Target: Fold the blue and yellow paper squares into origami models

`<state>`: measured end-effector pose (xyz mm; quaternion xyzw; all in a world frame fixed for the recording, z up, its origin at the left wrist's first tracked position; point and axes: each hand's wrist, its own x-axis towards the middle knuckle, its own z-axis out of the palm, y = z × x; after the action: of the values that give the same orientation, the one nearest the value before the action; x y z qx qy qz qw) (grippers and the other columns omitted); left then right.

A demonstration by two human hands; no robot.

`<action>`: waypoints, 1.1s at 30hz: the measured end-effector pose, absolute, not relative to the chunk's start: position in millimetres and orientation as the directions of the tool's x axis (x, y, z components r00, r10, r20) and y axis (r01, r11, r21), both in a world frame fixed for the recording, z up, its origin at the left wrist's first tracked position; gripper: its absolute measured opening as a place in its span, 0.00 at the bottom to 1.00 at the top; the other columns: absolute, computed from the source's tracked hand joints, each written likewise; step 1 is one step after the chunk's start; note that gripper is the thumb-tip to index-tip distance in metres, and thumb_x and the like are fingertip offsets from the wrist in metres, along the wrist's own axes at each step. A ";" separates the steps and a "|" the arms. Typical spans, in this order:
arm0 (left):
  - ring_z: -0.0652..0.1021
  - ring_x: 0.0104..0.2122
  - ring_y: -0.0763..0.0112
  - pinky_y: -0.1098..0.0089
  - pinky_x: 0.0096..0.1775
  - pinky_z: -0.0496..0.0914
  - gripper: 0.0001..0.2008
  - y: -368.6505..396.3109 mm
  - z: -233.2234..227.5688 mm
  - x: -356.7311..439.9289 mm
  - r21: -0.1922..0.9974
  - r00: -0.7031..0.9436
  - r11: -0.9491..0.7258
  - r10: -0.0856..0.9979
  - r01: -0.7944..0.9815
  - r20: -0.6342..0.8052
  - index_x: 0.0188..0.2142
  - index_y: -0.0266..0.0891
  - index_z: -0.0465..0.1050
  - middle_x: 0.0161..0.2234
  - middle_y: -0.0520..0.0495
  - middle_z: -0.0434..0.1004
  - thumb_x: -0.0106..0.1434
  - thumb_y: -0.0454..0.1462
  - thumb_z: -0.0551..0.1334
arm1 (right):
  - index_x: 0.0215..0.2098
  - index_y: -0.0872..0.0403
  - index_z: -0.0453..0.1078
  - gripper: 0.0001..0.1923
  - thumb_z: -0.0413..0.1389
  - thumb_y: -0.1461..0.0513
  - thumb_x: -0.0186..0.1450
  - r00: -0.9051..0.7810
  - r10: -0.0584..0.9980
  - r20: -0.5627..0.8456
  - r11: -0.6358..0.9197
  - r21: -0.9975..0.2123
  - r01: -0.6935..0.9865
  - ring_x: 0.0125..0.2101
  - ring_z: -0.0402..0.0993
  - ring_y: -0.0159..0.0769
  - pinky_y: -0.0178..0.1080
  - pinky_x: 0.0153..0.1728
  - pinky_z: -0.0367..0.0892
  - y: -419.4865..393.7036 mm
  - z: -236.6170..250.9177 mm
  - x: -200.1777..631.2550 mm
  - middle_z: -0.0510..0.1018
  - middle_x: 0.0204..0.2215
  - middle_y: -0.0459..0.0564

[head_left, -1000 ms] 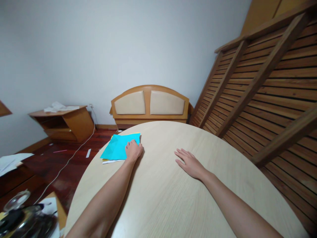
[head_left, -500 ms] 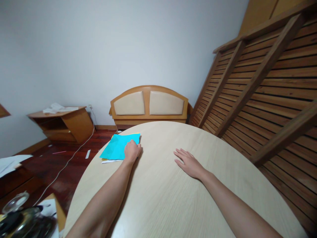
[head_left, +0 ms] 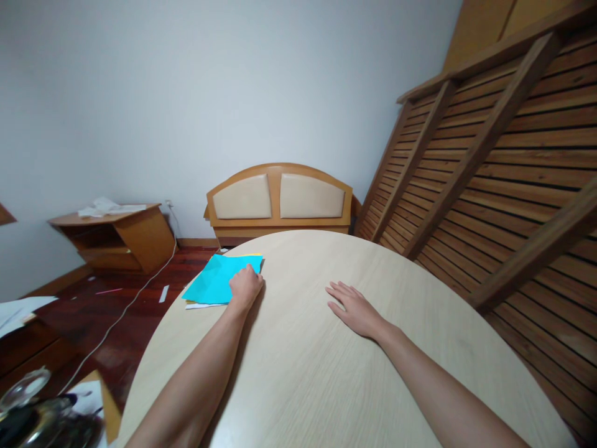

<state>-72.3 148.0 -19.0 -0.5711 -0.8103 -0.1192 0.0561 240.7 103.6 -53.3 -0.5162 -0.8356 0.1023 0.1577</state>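
A stack of coloured paper sheets, cyan on top with yellow and white edges showing beneath, lies at the far left edge of the round pale wooden table. My left hand rests on the stack's right corner with its fingers curled over the cyan sheet; whether it pinches the sheet I cannot tell. My right hand lies flat and palm down on the bare tabletop, fingers spread, holding nothing, well to the right of the paper.
A wooden headboard leans on the wall behind the table. A slatted bed frame stands tilted at the right. A low cabinet with papers stands at the left, a white cable runs over the dark floor, and glassware sits bottom left.
The view has drifted slightly; the stack and my left hand sit a little further left in the picture. Neither hand has visibly changed its pose.
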 end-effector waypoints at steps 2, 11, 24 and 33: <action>0.79 0.43 0.48 0.60 0.39 0.71 0.17 147.8 -18.1 -72.7 0.131 -0.343 0.320 0.910 0.938 0.233 0.46 0.32 0.72 0.44 0.31 0.79 0.67 0.41 0.54 | 0.66 0.52 0.61 0.30 0.43 0.48 0.72 -0.418 0.895 0.156 0.446 -0.332 0.831 0.68 0.49 0.45 0.51 0.66 0.45 103.8 -53.4 241.1 0.59 0.67 0.52; 0.76 0.48 0.48 0.60 0.41 0.71 0.18 147.2 -17.1 -71.9 0.140 -0.355 0.329 0.903 0.934 0.242 0.47 0.31 0.73 0.49 0.30 0.75 0.64 0.40 0.54 | 0.66 0.51 0.61 0.30 0.43 0.48 0.72 -0.417 0.896 0.150 0.443 -0.338 0.830 0.68 0.48 0.45 0.51 0.67 0.45 103.7 -52.6 241.5 0.59 0.68 0.52; 0.72 0.51 0.45 0.57 0.42 0.71 0.23 149.1 -23.1 -72.4 0.132 -0.349 0.325 0.898 0.936 0.266 0.52 0.32 0.69 0.51 0.29 0.72 0.64 0.45 0.54 | 0.65 0.53 0.62 0.30 0.43 0.48 0.71 -0.413 0.898 0.150 0.439 -0.329 0.836 0.68 0.49 0.45 0.51 0.67 0.45 103.7 -53.5 240.5 0.59 0.67 0.53; 0.71 0.51 0.45 0.58 0.43 0.70 0.23 150.9 -26.6 -74.6 0.131 -0.354 0.329 0.892 0.935 0.280 0.52 0.31 0.70 0.51 0.30 0.72 0.67 0.45 0.52 | 0.66 0.53 0.61 0.30 0.43 0.49 0.72 -0.412 0.899 0.146 0.437 -0.321 0.840 0.68 0.49 0.45 0.51 0.67 0.46 102.8 -51.7 240.2 0.59 0.67 0.52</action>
<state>-74.6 150.9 -26.6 -0.5629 -0.8115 -0.1355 0.0787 240.2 102.8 -51.7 -0.5210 -0.8345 0.0991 0.1495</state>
